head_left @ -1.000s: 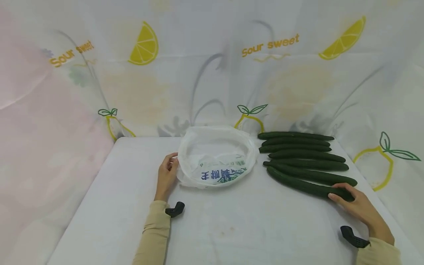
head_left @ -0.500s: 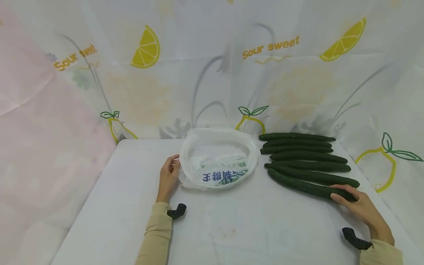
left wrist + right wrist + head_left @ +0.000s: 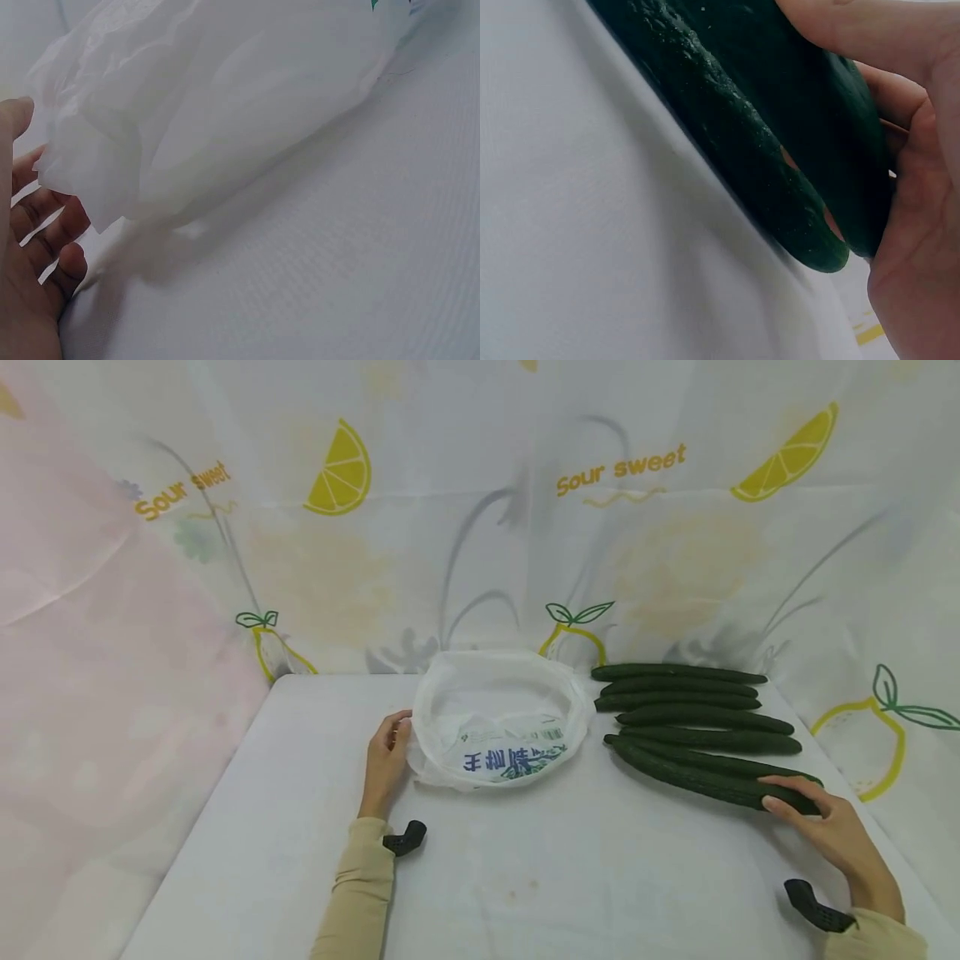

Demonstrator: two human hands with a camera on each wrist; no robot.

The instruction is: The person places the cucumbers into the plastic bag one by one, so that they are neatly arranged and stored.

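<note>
In the head view, several dark green cucumbers [image 3: 701,717] lie in a row on the table's right side. My right hand [image 3: 832,827] grips the right end of the front cucumber [image 3: 697,777], thumb on the near side. The right wrist view has this held cucumber [image 3: 810,127] close above another cucumber [image 3: 727,150], with bits of fingertip showing between them. A white plastic bag [image 3: 487,774] with blue and green print stands at the middle, its mouth wide. At its left edge, loosely bent fingers of my left hand [image 3: 386,764] touch the bag; some fingertips are hidden behind it.
All this is on a white-covered table [image 3: 510,877]. A printed cloth [image 3: 420,460] with lemons hangs at the back and both sides. Black wrist cameras [image 3: 405,838] stick out from both sleeves.
The front cucumber has shifted slightly and now overlaps more of the cucumber behind it. My left hand and the bag stay together; the whole view has drifted a little.
</note>
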